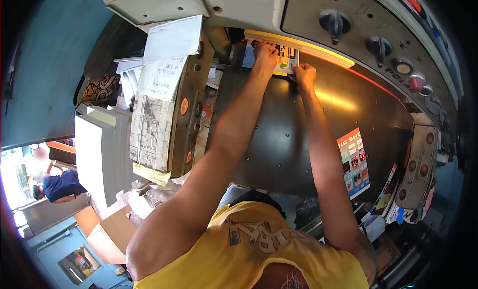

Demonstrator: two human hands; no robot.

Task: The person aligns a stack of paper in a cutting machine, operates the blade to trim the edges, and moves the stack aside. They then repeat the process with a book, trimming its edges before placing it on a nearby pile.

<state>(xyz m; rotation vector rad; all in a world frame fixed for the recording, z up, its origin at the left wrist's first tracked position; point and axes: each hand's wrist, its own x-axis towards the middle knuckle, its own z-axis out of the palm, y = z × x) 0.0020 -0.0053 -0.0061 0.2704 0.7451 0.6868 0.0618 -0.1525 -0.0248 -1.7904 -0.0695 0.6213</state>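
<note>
Both of my hands reach to the far side of a dark metal table (279,119), under the machine's front. A printed stack (285,66) with yellow, green and blue areas lies there against a lit yellow strip. My left hand (265,52) rests on the stack's left part with its fingers curled; what they grip is hidden. At the stack's right edge, my right hand (303,75) has its fingers pressed together on the corner. A printed sheet with "BIG SHO" lettering (354,162) lies on the table to the right of my right forearm.
A control panel with knobs (381,47) runs along the upper right. On the left are a block with papers on it (152,129) and a tall white paper stack (99,152). More papers (393,209) lie at the lower right. Another person in dark clothing (62,185) is at the far left.
</note>
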